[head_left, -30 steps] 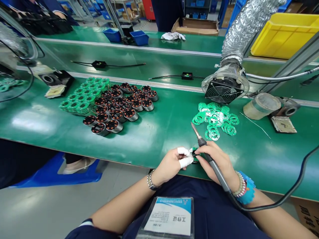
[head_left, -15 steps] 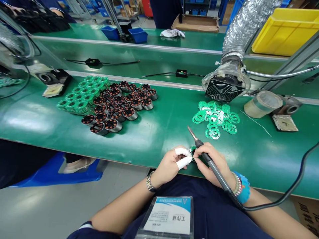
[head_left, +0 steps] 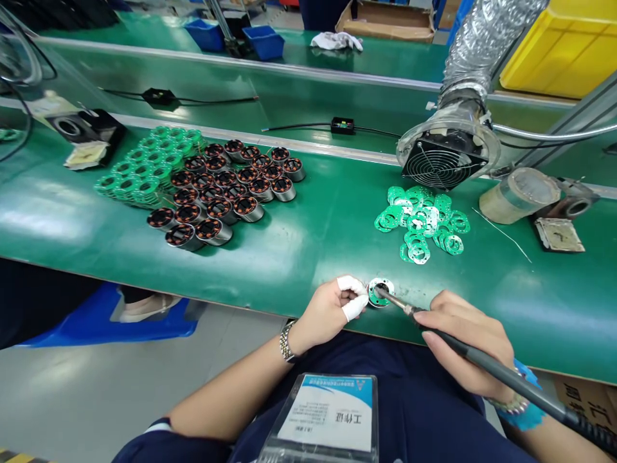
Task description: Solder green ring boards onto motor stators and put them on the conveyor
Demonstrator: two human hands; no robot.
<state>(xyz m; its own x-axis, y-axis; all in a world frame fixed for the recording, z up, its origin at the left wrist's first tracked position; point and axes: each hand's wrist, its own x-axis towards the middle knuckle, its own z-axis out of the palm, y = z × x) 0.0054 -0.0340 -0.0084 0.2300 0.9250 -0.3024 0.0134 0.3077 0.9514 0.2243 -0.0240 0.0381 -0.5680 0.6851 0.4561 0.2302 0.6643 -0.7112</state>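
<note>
My left hand (head_left: 332,307), with white covers on thumb and forefinger, pinches at the left edge of a green ring-shaped circuit board (head_left: 375,298) near the table's front edge. Something round seems to sit beneath the board; its lower part is mostly hidden. A soldering iron (head_left: 525,388) is gripped in my right hand (head_left: 475,344) like a pen, pointing left. Its metal tip reaches to the board's central opening; whether it touches is unclear. Beyond the hands lies a loose pile of green ring boards (head_left: 417,222).
Several motor stators (head_left: 220,210) stand in rows left of centre, with stacked green boards (head_left: 139,190) behind. A fan on a foil duct (head_left: 443,164) hangs above the loose boards. A cloudy jar (head_left: 518,196) and an iron stand (head_left: 562,235) are at right.
My right hand has moved right and turned the soldering iron, so its tip now points left at the ring board. Its fingers have left the board. My left hand stays beside it.
</note>
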